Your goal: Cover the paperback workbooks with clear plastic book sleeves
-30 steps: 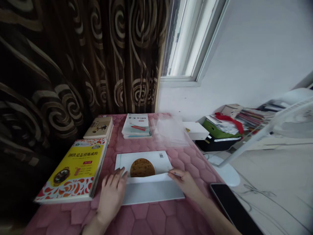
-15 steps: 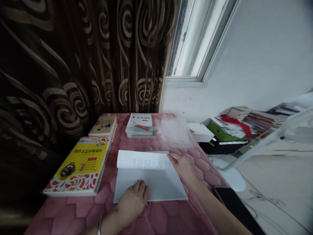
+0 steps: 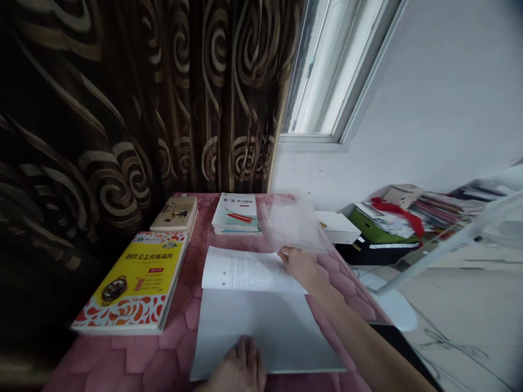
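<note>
A book [image 3: 265,324] lies opened in front of me, with a printed white page [image 3: 249,272] curving up at its far side and a plain grey sheet-like half nearer me. My right hand [image 3: 300,267] is closed at the printed page's far right corner, thumb and fingers pinching it. My left hand [image 3: 243,365] rests on the grey half near its front edge, fingers close together and laid on the surface; its wrist is cut off by the frame.
A yellow book [image 3: 139,277] and a tan book [image 3: 174,212] lie at left. Farther back are stacked booklets [image 3: 237,209] and clear plastic sheets [image 3: 292,220] on the pink quilted cover [image 3: 110,359]. A white box [image 3: 337,226] and a white stand [image 3: 392,305] are at right.
The book has come nearer to me, and more of the printed page shows. My left hand has moved down toward the frame's bottom edge. My right hand stays at the page corner.
</note>
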`<action>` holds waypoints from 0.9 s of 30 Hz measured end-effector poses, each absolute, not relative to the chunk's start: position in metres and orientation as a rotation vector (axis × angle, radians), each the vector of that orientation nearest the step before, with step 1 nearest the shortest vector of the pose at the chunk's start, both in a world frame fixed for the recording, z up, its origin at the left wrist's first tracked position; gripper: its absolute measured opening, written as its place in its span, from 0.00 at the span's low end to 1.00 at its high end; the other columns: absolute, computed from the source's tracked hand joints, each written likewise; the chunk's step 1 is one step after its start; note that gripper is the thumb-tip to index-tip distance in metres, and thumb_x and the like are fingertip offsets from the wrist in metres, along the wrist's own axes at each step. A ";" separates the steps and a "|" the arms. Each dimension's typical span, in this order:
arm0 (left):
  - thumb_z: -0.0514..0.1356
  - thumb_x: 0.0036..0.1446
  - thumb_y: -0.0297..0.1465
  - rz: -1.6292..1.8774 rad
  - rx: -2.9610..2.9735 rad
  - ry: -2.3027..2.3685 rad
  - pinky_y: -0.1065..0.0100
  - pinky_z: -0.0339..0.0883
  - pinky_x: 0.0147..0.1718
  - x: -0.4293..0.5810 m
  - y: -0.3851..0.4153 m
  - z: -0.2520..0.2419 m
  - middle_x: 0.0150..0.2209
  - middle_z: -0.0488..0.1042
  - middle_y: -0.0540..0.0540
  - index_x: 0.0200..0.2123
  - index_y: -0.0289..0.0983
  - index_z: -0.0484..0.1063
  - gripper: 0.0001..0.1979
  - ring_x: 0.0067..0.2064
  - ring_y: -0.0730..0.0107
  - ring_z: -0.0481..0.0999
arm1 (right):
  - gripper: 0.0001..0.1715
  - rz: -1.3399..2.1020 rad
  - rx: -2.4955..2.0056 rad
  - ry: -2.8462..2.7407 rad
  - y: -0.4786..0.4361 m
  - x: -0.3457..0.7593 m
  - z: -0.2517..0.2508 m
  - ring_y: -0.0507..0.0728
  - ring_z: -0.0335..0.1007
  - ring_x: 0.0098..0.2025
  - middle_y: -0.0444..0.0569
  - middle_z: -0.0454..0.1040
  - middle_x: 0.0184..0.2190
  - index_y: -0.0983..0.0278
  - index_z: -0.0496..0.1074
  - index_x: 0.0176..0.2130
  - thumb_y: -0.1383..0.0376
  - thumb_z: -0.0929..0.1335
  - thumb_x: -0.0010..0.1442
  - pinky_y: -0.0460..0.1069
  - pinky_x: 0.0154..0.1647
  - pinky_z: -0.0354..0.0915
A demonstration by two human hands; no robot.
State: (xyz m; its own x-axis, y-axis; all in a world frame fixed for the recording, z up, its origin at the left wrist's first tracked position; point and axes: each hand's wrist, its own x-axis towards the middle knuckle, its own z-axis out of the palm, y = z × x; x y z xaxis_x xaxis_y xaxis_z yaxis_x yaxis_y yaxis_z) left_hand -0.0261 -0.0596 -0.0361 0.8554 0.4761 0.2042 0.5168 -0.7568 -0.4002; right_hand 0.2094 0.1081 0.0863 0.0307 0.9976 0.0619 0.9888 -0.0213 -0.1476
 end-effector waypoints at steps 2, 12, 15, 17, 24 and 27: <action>0.54 0.64 0.30 -0.184 -2.580 -0.718 0.64 0.70 0.29 -0.030 -0.064 -0.047 0.43 0.80 0.33 0.49 0.32 0.74 0.14 0.44 0.53 0.80 | 0.16 0.136 -2.150 -2.110 0.106 0.210 0.077 0.59 0.78 0.43 0.54 0.81 0.40 0.61 0.77 0.45 0.62 0.61 0.68 0.48 0.38 0.66; 0.52 0.64 0.30 -0.761 -2.153 -1.915 0.49 0.69 0.50 -0.059 0.014 0.049 0.59 0.69 0.37 0.53 0.40 0.73 0.17 0.55 0.53 0.71 | 0.17 0.049 -2.078 -2.126 0.088 0.218 0.077 0.64 0.77 0.43 0.59 0.80 0.40 0.64 0.78 0.43 0.64 0.61 0.67 0.54 0.43 0.67; 0.53 0.62 0.30 -0.768 -2.174 -2.095 0.53 0.68 0.52 -0.062 0.036 0.038 0.55 0.73 0.38 0.47 0.38 0.77 0.15 0.52 0.57 0.73 | 0.17 -0.044 -1.907 -2.195 0.079 0.206 0.083 0.64 0.73 0.49 0.56 0.79 0.46 0.62 0.79 0.44 0.69 0.62 0.63 0.56 0.51 0.64; 0.54 0.61 0.29 -0.775 -2.214 -2.127 0.53 0.67 0.53 -0.062 0.040 0.027 0.53 0.73 0.37 0.44 0.37 0.78 0.14 0.52 0.56 0.73 | 0.18 0.001 -1.729 -2.245 0.072 0.187 0.082 0.62 0.69 0.55 0.52 0.77 0.51 0.60 0.78 0.47 0.69 0.63 0.63 0.56 0.56 0.61; 0.54 0.59 0.28 -0.783 -2.281 -2.318 0.48 0.64 0.53 -0.065 0.044 0.032 0.56 0.71 0.35 0.40 0.37 0.78 0.13 0.56 0.48 0.70 | 0.26 0.329 -1.305 -2.525 0.055 0.099 0.053 0.67 0.51 0.68 0.50 0.59 0.67 0.55 0.68 0.60 0.51 0.62 0.66 0.68 0.65 0.50; 0.55 0.58 0.28 -0.930 -2.090 -2.580 0.47 0.63 0.51 -0.072 0.069 0.040 0.53 0.72 0.35 0.39 0.37 0.76 0.10 0.56 0.46 0.70 | 0.30 0.373 -1.410 -2.517 0.055 0.082 0.047 0.71 0.48 0.69 0.52 0.53 0.69 0.55 0.63 0.64 0.50 0.59 0.67 0.72 0.63 0.51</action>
